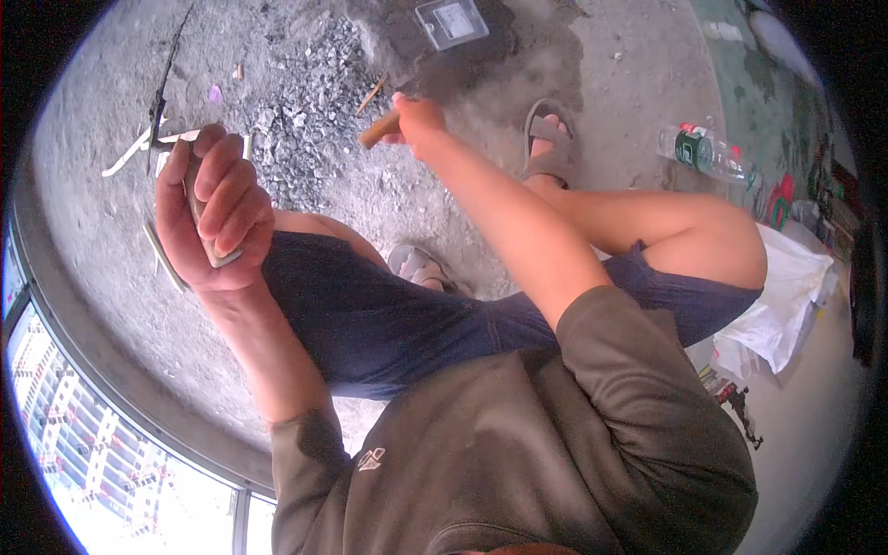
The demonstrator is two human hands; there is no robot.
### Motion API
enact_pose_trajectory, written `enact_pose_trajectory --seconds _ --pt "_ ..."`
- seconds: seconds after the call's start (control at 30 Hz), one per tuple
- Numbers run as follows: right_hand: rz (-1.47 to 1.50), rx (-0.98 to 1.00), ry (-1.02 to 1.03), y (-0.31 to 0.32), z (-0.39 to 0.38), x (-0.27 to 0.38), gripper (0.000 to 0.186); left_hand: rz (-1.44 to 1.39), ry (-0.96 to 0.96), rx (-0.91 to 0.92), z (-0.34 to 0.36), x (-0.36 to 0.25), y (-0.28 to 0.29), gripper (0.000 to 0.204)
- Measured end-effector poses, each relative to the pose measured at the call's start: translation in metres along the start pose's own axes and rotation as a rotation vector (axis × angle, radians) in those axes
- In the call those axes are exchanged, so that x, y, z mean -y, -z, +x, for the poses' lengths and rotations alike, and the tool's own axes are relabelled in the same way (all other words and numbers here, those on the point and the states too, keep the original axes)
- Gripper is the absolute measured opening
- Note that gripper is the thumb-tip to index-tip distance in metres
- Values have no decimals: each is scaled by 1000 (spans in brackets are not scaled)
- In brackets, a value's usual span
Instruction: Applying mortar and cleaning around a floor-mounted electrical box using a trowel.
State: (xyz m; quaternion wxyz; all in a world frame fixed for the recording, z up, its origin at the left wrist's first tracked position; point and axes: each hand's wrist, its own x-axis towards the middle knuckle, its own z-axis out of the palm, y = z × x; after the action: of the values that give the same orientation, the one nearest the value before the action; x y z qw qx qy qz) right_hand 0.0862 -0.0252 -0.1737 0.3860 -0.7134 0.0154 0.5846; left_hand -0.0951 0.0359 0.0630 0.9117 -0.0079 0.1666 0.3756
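My left hand (225, 208) is wrapped around the pale handle of a tool (200, 217), raised to the left. From that handle a bent dark metal neck leads to a long thin dark part that looks like a blade seen edge-on. My right hand (421, 125), farther out, grips a short brown wooden handle (379, 130). Whatever is fixed to that handle cannot be made out against the dark patch beyond the hand. Below and between the two hands, crushed grey gravel (301, 120) lies on the rough concrete floor (370, 199).
A clear plastic box (450, 22) sits on the dark damp patch ahead. White strips (129, 157) lie near my left hand. Plastic bottles (708, 153) and a white bag (782, 287) are at the right. My sandalled feet flank the work area; a window (111, 462) is lower left.
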Motion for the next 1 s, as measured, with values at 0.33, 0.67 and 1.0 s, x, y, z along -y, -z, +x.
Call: enact_pose_trajectory --seconds 0.33,0.67,1.0 --pt "169 70 5 -15 21 5 35 -23 25 56 -2 1 2 18" --pt "233 96 -12 -18 28 8 34 -28 38 51 -1 0 2 18" --pt "106 -61 125 44 42 28 37 -39 37 28 1 -1 2 18"
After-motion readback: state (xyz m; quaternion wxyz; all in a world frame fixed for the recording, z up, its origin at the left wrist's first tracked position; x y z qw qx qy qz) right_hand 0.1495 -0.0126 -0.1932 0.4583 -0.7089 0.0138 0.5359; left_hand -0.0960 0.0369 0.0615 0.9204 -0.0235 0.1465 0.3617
